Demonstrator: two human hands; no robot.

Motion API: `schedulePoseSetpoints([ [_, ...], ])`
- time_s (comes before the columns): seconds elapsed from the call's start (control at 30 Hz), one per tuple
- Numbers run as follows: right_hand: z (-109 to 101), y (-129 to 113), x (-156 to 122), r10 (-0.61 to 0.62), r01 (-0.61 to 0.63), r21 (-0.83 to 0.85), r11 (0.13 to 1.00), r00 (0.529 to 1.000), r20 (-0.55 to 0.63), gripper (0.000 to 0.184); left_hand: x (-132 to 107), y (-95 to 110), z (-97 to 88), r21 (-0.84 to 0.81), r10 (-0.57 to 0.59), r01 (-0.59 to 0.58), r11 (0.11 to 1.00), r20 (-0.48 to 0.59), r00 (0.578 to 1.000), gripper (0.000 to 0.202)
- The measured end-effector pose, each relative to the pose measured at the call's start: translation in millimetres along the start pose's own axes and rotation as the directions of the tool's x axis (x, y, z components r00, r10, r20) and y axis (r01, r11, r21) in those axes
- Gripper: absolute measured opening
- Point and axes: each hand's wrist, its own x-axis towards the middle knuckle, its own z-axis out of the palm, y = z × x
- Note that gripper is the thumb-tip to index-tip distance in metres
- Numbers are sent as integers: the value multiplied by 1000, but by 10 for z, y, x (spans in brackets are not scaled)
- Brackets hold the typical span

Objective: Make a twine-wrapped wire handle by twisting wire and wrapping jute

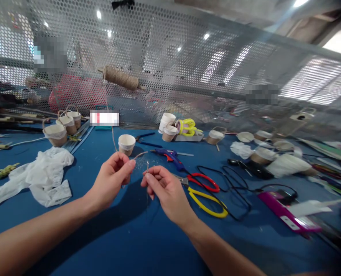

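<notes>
Pinched between the thumb and fingers of my left hand is a length of brown twine. Its cut end sticks out to the right, and the other side runs up toward a spool on the mesh. My right hand is closed on a thin, wire-like piece that stands upright from the fingertips; its exact kind is too small to make out. The two hands are apart, above the blue table. Just behind my left hand stands a small cup with a white lining and brown base.
Twine spool hangs on the perforated metal screen. Right of my hands lie a blue glue gun, red-and-yellow-handled scissors, black cable and a purple box. White cloth and small handled baskets are left.
</notes>
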Motion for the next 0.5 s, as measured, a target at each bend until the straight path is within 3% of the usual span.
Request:
schedulePoseSetpoints([
  [0.1, 6, -4, -8, 6, -6, -16, 1000, 1000, 8, 16, 12, 1, -3, -34, 4, -5, 999, -30, 1000, 25],
  [0.3, 6, 4, -42, -3, 4, -44, 999, 999, 32, 14, 2, -47, -3, 162, -62, 68, 984, -39, 997, 23],
  [0.5, 5, 1, -36, -1, 2, -58, 998, 1000, 30, 16, -34, -23, 24, 241, -61, 62, 968, -15, 998, 20],
])
